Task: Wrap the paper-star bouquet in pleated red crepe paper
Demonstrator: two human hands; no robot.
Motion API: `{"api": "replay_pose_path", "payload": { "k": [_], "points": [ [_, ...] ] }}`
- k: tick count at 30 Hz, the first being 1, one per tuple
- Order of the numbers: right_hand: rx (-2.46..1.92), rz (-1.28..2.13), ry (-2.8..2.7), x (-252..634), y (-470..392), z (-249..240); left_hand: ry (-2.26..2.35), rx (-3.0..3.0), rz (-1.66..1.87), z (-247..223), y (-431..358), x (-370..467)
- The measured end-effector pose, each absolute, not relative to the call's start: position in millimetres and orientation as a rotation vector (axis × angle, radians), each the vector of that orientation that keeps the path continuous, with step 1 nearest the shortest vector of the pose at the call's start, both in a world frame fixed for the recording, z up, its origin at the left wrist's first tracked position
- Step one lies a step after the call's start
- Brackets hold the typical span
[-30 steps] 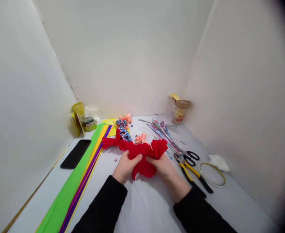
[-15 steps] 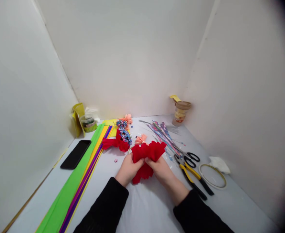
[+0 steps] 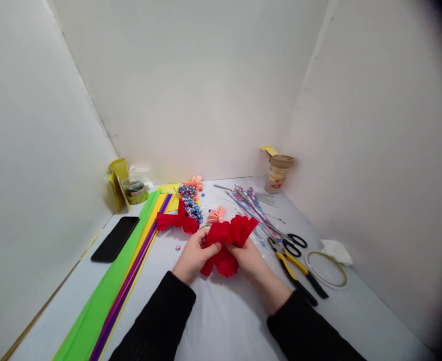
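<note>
Between my hands is a piece of red crepe paper [image 3: 226, 263], gathered and ruffled along its edges. My left hand [image 3: 196, 253] is closed on its left side, the thumb lying across the paper. On the other side my right hand [image 3: 249, 258] pinches the bunched middle. Just beyond the paper lies a small peach paper tassel [image 3: 216, 214]. Another red crepe paper piece [image 3: 177, 220] rests to the left, against a cluster of small blue and pink folded stars [image 3: 191, 203]. A single pink star [image 3: 177, 247] lies by my left hand.
Long green [image 3: 108, 281] and purple paper strips [image 3: 126, 281] run down the left, beside a black phone [image 3: 115, 239]. On the right are scissors [image 3: 294, 244], yellow-handled pliers [image 3: 299, 273], a tape ring [image 3: 326, 269] and patterned strips [image 3: 253, 203]. A lidded cup [image 3: 278, 173] stands at the back.
My left hand has shifted slightly left and its grip on the red paper has changed. The paper's left part now looks flatter and smoother. The view has shifted a little.
</note>
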State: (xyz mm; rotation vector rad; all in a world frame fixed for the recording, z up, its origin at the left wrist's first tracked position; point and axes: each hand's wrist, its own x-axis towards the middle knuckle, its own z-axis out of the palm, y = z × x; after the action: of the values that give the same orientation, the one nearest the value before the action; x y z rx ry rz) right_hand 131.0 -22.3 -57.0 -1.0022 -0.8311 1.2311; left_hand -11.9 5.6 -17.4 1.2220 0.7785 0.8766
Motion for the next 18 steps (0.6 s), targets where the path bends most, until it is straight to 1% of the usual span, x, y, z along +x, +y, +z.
{"api": "replay_pose_path", "payload": {
  "k": [6,9,12,18],
  "points": [
    [-0.893,1.341,-0.860,131.0,-26.5,-50.2,0.817,1.201,0.905,-19.0,6.6,-12.8],
    [-0.841,1.392,-0.847,130.1,-28.0,-47.1,0.812,1.149,0.975,-17.4,6.0,-11.9],
    [-0.859,1.387,-0.820,129.7,-27.8,-48.1,0.805,1.127,1.038,-15.3,5.1,-11.0],
    [-0.932,1.303,-0.861,129.8,-25.2,-53.8,0.850,1.259,0.940,-13.7,4.1,-11.1]
  ]
}}
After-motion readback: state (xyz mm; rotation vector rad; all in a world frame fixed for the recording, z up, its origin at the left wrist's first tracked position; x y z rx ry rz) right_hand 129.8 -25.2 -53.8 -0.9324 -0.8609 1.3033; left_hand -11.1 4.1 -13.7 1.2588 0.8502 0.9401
